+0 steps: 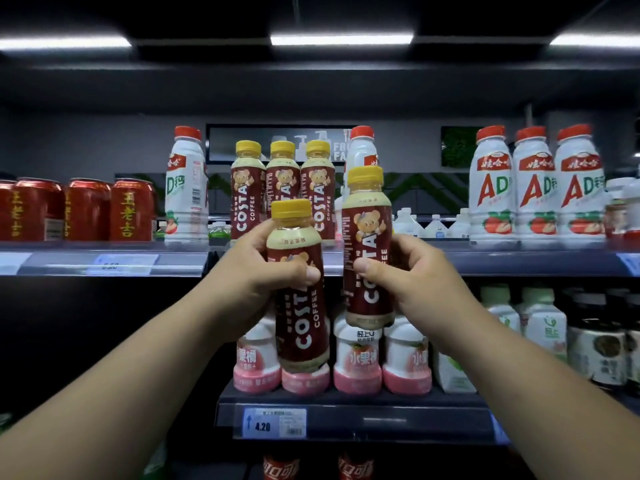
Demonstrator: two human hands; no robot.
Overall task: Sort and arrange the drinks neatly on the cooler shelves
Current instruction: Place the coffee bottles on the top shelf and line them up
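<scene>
My left hand [273,268] grips a Costa coffee bottle [301,327] with a yellow cap, held upright in front of the shelves. My right hand [408,275] grips a second Costa coffee bottle [367,244], held a little higher and to the right of the first. Behind them, three more Costa bottles [282,188] stand in a row on the upper shelf [173,263]. One white AD milk bottle [185,188] stands left of that row and another AD milk bottle [360,150] is partly hidden behind the bottle in my right hand.
Red herbal tea cans [86,209] fill the upper shelf's left. Three AD milk bottles [535,188] stand at its right. On the lower shelf [346,417] sit pink-and-white fruit drinks [356,362], pale green bottles [540,317] and dark bottles [602,341]. Red cola caps [282,467] show below.
</scene>
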